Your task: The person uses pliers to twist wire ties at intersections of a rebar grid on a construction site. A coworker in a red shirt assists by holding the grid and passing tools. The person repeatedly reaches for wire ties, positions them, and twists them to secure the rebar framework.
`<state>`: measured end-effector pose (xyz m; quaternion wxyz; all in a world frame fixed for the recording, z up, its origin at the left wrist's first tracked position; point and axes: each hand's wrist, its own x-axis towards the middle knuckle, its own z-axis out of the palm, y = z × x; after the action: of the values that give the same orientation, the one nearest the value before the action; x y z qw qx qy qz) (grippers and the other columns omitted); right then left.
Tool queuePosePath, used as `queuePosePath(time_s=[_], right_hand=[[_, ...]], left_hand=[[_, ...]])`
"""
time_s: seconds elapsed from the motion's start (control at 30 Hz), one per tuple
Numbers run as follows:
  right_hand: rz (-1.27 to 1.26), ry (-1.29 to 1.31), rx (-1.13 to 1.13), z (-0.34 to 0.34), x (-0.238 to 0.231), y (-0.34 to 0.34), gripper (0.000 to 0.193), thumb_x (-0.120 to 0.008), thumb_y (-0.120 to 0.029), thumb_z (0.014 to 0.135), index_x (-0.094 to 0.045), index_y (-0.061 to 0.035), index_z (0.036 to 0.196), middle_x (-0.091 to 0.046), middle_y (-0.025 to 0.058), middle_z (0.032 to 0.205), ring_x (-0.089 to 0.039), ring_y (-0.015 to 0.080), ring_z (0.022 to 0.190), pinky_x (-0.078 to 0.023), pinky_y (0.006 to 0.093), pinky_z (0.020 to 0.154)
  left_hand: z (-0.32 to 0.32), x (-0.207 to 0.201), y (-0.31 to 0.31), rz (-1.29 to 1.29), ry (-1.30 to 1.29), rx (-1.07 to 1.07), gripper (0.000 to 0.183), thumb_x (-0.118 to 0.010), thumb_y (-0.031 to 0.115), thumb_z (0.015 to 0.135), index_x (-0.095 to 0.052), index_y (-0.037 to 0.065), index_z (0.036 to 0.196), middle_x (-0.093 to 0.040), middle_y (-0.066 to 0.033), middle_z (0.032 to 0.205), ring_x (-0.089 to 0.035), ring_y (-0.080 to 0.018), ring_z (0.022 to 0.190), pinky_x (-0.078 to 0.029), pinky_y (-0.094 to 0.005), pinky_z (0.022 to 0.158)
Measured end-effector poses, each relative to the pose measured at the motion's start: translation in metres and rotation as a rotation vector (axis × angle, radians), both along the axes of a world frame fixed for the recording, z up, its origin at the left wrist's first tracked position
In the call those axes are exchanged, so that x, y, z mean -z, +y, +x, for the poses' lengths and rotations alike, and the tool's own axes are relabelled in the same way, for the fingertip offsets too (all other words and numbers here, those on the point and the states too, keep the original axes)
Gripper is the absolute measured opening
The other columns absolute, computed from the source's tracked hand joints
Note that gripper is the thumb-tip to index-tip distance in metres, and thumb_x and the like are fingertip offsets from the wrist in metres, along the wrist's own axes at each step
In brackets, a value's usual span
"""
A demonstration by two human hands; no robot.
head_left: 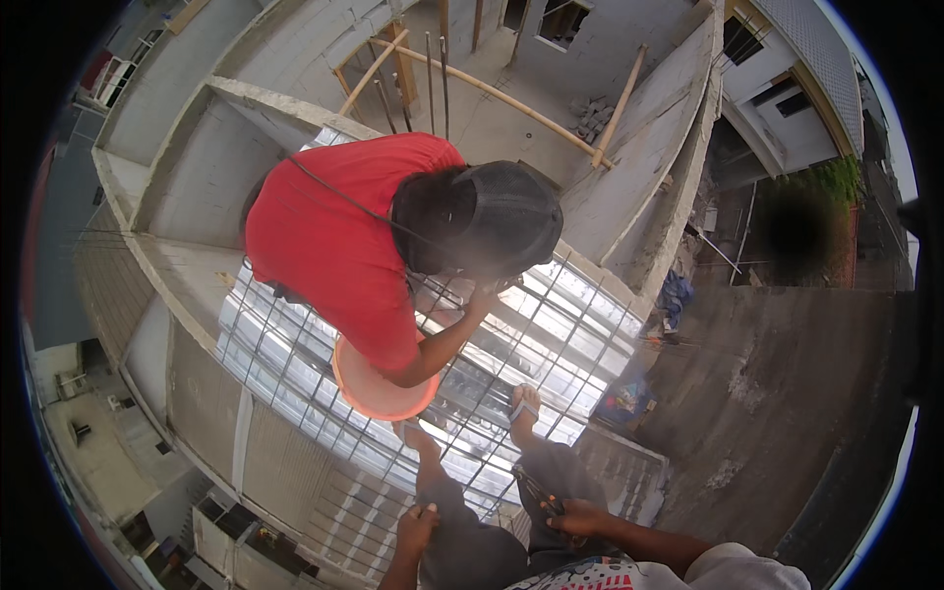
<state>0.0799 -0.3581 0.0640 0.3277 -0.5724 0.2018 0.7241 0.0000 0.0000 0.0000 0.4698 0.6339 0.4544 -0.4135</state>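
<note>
My right hand (580, 519) is closed around the handles of dark pliers (534, 490), held over my right leg with the jaws pointing away from me. Beside my left knee, my left hand (418, 527) is curled into a fist; whether anything small is inside it is hidden. Both my feet, in sandals, stand on a grid of steel reinforcing bars (553, 308) laid over shiny corrugated metal sheets (573, 341). Ahead, a co-worker in a red shirt (329, 236) and dark cap bends over the grid, one bare hand low on the bars.
An orange bucket (429, 395) stands on the bars beneath the co-worker's arm. Concrete beam edges (162, 280) border the deck at left. Upright rebars (444, 88) and bamboo poles (511, 106) rise beyond. A large brown roof (787, 383) lies lower at right.
</note>
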Motion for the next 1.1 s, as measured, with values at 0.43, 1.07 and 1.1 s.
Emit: queuePosePath(time_s=[0.43,1.07,1.1], right_hand=[[-0.255,-0.032,0.047,-0.020,0.004,0.070,0.035,-0.068,-0.034,0.089,-0.068,0.0004,0.095,-0.071,0.0103,0.073,-0.069,0.0213,0.061,-0.054,0.0358,0.055],[-0.288,0.075,0.509,-0.050,0.020,0.083,0.029,-0.062,-0.020,0.095,-0.058,0.0020,0.112,-0.063,0.0082,0.074,-0.063,0.0182,0.062,-0.049,0.0336,0.057],[-0.289,0.089,0.459,-0.053,0.023,0.081,0.029,-0.062,-0.020,0.095,-0.058,0.0019,0.113,-0.063,0.0082,0.073,-0.064,0.0189,0.061,-0.050,0.0338,0.056]], left_hand=[[-0.024,0.011,0.070,0.073,-0.031,-0.051,0.035,-0.061,0.028,0.092,-0.068,-0.006,0.100,-0.071,-0.0108,0.083,-0.067,-0.0190,0.075,-0.050,-0.0342,0.070],[0.006,0.114,0.117,0.333,-0.188,0.114,0.046,-0.062,0.032,0.091,-0.062,-0.007,0.116,-0.067,-0.0256,0.111,-0.065,-0.0370,0.103,-0.049,-0.0449,0.088],[0.027,0.128,0.121,0.339,-0.172,0.044,0.048,-0.063,0.031,0.091,-0.061,-0.007,0.120,-0.065,-0.0278,0.116,-0.063,-0.0399,0.109,-0.048,-0.0463,0.092]])
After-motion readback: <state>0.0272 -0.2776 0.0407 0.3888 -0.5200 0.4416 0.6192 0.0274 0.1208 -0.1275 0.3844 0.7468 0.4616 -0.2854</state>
